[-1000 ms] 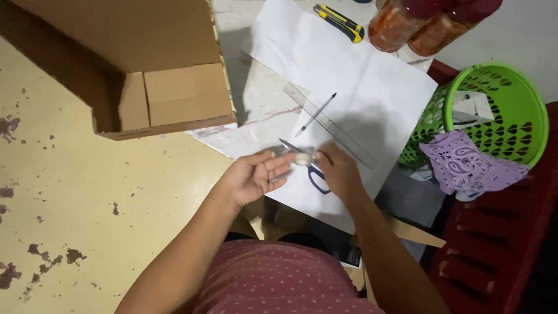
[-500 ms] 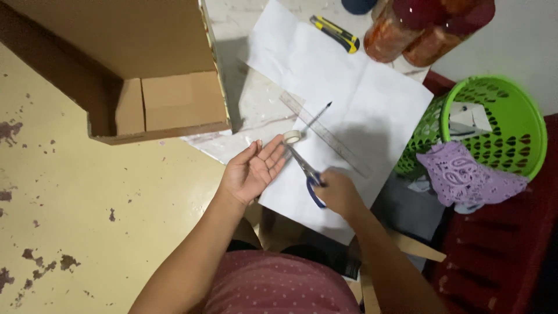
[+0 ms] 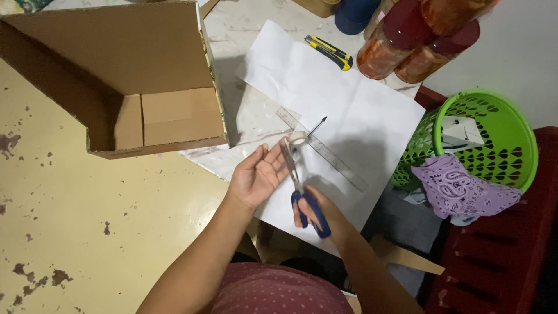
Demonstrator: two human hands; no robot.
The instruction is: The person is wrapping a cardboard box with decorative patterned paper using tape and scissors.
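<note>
Head view: the left hand (image 3: pixel 259 174) lies palm-up and open over the white paper (image 3: pixel 343 110), fingertips touching a small roll of tape (image 3: pixel 297 138) at its 1 o'clock. The right hand (image 3: pixel 317 210) grips the blue-handled scissors (image 3: pixel 299 186), blades pointing to 11 o'clock; whether they bite the tape is hard to tell. A clear ruler (image 3: pixel 325 152) and pen (image 3: pixel 315 126) lie just beyond. The cardboard box (image 3: pixel 133 75), at 10 o'clock, is cut off by the frame.

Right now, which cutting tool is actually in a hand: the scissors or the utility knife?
The blue-handled scissors, held by the right hand, blades pointing at the small tape roll by the left hand. The yellow-and-black utility knife lies untouched at the far edge of the white paper.
</note>
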